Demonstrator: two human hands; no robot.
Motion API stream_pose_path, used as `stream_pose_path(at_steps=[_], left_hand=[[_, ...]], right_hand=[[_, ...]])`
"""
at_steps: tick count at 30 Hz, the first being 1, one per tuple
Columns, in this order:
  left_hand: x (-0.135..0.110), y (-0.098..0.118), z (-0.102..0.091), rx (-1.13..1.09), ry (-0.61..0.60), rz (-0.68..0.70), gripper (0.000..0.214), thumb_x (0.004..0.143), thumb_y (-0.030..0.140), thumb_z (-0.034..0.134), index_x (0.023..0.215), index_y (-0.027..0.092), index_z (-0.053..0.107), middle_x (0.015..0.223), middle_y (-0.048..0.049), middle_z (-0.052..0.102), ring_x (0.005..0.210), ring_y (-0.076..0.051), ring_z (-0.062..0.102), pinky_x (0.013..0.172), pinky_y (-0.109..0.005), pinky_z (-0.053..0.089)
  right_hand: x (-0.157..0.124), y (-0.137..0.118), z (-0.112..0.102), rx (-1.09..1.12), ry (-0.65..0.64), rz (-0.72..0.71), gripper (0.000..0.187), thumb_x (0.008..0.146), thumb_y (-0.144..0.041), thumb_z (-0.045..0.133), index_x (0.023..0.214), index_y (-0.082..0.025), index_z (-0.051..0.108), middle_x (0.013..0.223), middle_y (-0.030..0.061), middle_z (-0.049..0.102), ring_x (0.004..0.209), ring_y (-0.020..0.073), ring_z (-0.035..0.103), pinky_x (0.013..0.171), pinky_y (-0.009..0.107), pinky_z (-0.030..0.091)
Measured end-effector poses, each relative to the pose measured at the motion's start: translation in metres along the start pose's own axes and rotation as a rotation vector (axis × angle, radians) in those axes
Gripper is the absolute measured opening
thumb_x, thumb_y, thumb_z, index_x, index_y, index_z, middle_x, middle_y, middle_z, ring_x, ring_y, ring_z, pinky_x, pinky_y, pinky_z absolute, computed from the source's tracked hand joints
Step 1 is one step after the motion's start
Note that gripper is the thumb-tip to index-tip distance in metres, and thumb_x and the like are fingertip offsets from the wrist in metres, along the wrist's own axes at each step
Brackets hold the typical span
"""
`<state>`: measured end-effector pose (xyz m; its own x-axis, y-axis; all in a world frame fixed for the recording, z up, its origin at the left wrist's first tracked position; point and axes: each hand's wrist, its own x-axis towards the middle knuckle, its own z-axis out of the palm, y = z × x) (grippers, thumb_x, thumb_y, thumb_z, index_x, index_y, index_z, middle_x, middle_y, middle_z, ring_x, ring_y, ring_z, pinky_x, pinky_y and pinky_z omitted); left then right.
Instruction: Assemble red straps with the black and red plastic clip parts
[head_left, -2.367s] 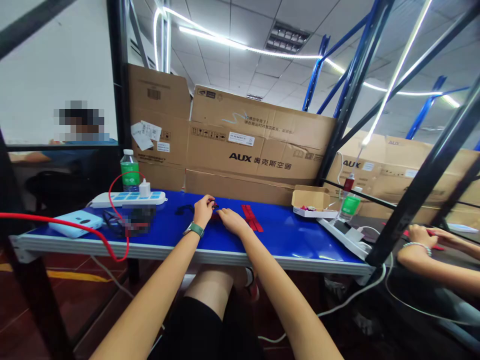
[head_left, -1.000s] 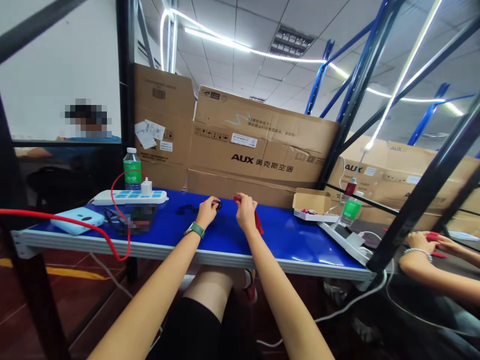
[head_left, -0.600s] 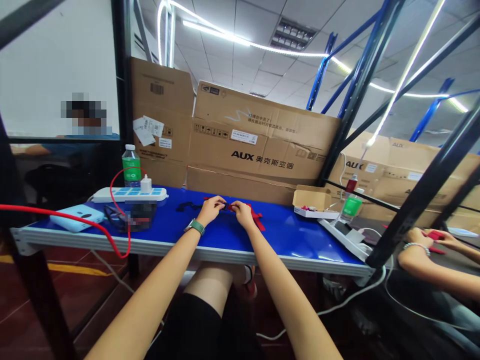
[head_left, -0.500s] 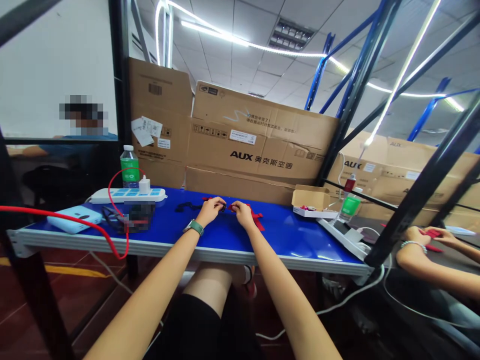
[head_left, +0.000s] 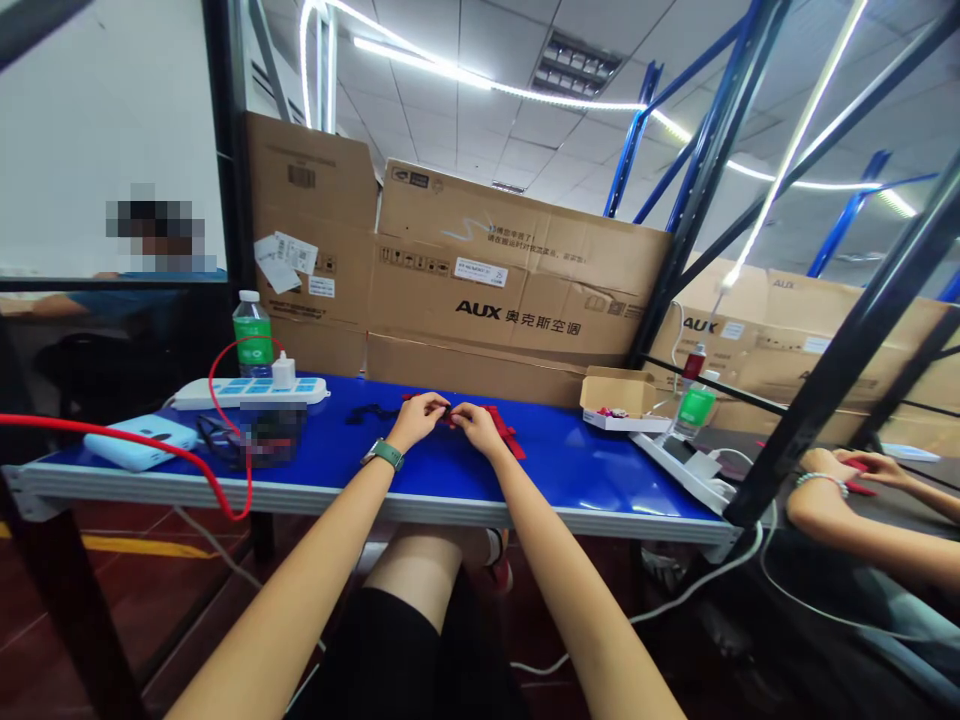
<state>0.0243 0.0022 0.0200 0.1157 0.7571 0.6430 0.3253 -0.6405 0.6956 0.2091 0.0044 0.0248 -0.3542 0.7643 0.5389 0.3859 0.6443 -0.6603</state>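
My left hand (head_left: 420,420), with a green-banded watch (head_left: 387,454) on its wrist, is closed in a pinch on a black cord-like strip (head_left: 367,412) that trails left over the blue tabletop (head_left: 585,480). My right hand (head_left: 478,430) is closed too, its fingertips meeting those of the left and pinching a small red cloth piece. More red cloth pieces (head_left: 511,438) lie behind and beside the right hand. The fingers mostly hide the spot where black and red meet.
On the left are a power strip (head_left: 300,391), a water bottle (head_left: 253,338), a light blue device (head_left: 139,442) and a red cable (head_left: 172,450). At right stand an open small box (head_left: 619,398) and another power strip (head_left: 686,475). Cardboard (head_left: 517,280) walls the back. A co-worker's hands (head_left: 840,468) are further right.
My right hand has moved left, so that my fingertips now meet. The view has shifted slightly.
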Motion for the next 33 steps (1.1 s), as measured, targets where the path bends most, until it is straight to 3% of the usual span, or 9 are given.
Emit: stream_pose_path(at_steps=[6,10,16,22,27,30,33], left_hand=[[-0.0006,0.0022,0.0002,-0.037,-0.026,0.003,0.019,0.083,0.022,0.061,0.097,0.018,0.071,0.089,-0.0074,0.076,0.081,-0.021,0.074,0.08,-0.035,0.061],[-0.0016,0.003,0.0004,-0.017,-0.044,0.035,0.018,0.083,0.024,0.061,0.095,0.017,0.071,0.091,-0.0079,0.077,0.083,-0.021,0.074,0.081,-0.033,0.06],[-0.0021,0.0029,0.0001,-0.006,-0.013,0.008,0.019,0.081,0.024,0.064,0.096,0.016,0.072,0.088,-0.0079,0.078,0.081,-0.02,0.074,0.075,-0.03,0.06],[-0.0027,0.0034,-0.0019,0.013,0.003,-0.073,0.019,0.078,0.026,0.069,0.093,0.015,0.074,0.078,-0.0062,0.077,0.073,-0.02,0.074,0.069,-0.027,0.058],[-0.0024,0.0,-0.0024,0.041,-0.01,-0.085,0.02,0.078,0.028,0.07,0.092,0.016,0.075,0.077,-0.0055,0.078,0.072,-0.02,0.074,0.069,-0.026,0.057],[-0.0023,-0.0036,-0.0015,0.05,-0.04,-0.101,0.02,0.077,0.025,0.07,0.093,0.016,0.076,0.077,-0.0052,0.078,0.072,-0.02,0.075,0.07,-0.027,0.057],[-0.0026,-0.0052,-0.0011,0.077,-0.029,-0.115,0.019,0.076,0.022,0.07,0.093,0.016,0.075,0.079,-0.0056,0.078,0.074,-0.02,0.075,0.072,-0.027,0.058]], right_hand=[[0.0015,0.0012,-0.0015,0.001,0.042,-0.014,0.024,0.092,-0.039,0.051,0.087,-0.02,0.064,0.082,0.0019,0.067,0.08,0.0174,0.062,0.078,0.028,0.049],[0.0015,-0.0019,-0.0008,0.06,-0.011,-0.009,0.025,0.092,-0.04,0.05,0.085,-0.019,0.063,0.077,0.0019,0.064,0.079,0.018,0.062,0.08,0.029,0.049],[-0.0013,-0.0026,-0.002,0.213,0.01,0.028,0.023,0.089,-0.031,0.049,0.109,-0.021,0.057,0.075,-0.0028,0.057,0.073,0.0164,0.056,0.074,0.027,0.046],[-0.0028,0.0016,-0.0011,0.208,-0.014,-0.086,0.031,0.081,-0.035,0.065,0.108,-0.022,0.059,0.076,-0.0036,0.056,0.071,0.0154,0.053,0.068,0.026,0.043],[-0.0023,0.0024,-0.0006,0.141,0.002,-0.124,0.024,0.082,-0.037,0.067,0.1,-0.022,0.062,0.077,-0.0027,0.061,0.072,0.0157,0.056,0.07,0.027,0.045],[0.0001,0.0025,-0.0024,0.12,0.036,-0.173,0.014,0.083,-0.034,0.066,0.082,-0.021,0.063,0.085,0.0014,0.065,0.085,0.0185,0.061,0.083,0.032,0.048],[0.0019,0.0024,-0.0043,0.127,0.121,-0.195,0.015,0.085,-0.03,0.062,0.073,-0.02,0.063,0.088,0.0044,0.068,0.093,0.0207,0.063,0.095,0.036,0.046]])
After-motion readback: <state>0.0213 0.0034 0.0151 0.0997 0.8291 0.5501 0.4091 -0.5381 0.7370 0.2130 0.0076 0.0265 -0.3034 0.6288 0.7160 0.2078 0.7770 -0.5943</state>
